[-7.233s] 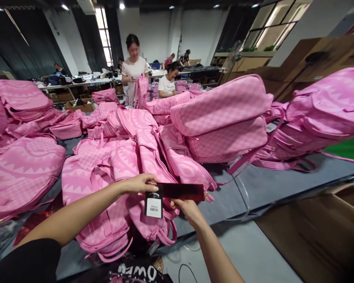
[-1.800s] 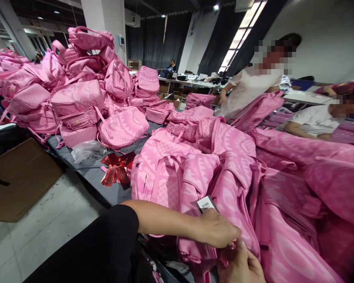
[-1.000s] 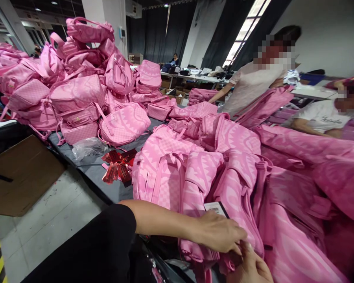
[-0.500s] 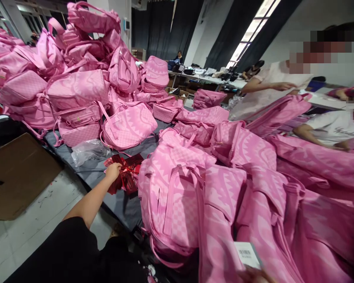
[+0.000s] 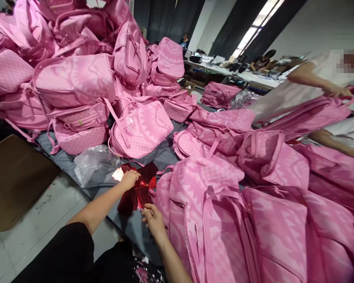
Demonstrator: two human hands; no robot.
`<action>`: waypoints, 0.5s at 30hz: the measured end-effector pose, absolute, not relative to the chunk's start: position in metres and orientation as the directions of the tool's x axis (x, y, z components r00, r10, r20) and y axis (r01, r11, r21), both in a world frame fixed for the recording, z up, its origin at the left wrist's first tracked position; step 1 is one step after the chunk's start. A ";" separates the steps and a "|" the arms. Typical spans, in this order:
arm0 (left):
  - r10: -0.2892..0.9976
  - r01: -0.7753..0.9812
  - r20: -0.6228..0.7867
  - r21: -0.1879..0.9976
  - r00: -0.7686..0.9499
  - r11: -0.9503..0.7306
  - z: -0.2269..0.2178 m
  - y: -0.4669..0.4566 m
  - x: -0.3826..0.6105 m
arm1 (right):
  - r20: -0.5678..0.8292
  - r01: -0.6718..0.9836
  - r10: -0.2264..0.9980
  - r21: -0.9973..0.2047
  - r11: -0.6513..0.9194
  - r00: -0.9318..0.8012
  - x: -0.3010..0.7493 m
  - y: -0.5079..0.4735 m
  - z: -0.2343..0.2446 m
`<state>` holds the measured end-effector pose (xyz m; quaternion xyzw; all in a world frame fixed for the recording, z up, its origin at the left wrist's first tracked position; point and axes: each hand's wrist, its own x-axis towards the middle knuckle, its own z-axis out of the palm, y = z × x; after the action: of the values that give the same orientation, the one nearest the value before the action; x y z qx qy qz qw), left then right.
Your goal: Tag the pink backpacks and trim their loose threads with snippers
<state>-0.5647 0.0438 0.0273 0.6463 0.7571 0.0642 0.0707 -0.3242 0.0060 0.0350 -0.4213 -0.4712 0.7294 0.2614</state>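
Note:
A fanned pile of shiny dark red tags [image 5: 147, 173] lies on the grey cloth, with bright red strings or ribbon at its middle. My left hand [image 5: 130, 180] rests on the pile's left side, its fingers closed on the tags. From the lower right my right hand [image 5: 153, 220] reaches in. Its fingers are curled together at the lower edge of one tag, and what lies between the fingertips is partly hidden. Just right of that hand stands a pink patterned backpack [image 5: 184, 181].
Pink backpacks [image 5: 73, 78] are heaped at the left and back, with more packed along the right. A crumpled clear plastic bag [image 5: 96, 161] lies beyond my left hand. A brown carton [image 5: 17, 181] stands at left. Co-workers [image 5: 321, 78] are at the right.
My right hand has come from the lower right, where it held a white barcode label, to the red tags. That label no longer shows. The view has shifted nearer the tags.

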 end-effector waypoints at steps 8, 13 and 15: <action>0.982 0.985 -0.094 0.065 0.164 -0.158 0.030 0.076 -0.577 | -0.470 -0.078 0.800 -0.843 -0.532 -0.372 -0.401 0.047 -0.006; 0.941 0.952 -0.144 0.039 0.306 -0.303 0.038 0.078 -0.576 | -0.433 -0.195 0.843 -0.841 -0.505 -0.319 -0.425 0.071 -0.011; 0.935 0.945 -0.142 0.029 0.326 -0.325 0.044 0.076 -0.575 | -0.433 -0.222 0.854 -0.837 -0.500 -0.290 -0.429 0.075 -0.012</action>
<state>-0.5751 0.0765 0.0439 0.8125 0.5784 -0.0495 0.0533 -0.4294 0.0753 -0.0116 -0.4679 -0.3376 0.7287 0.3690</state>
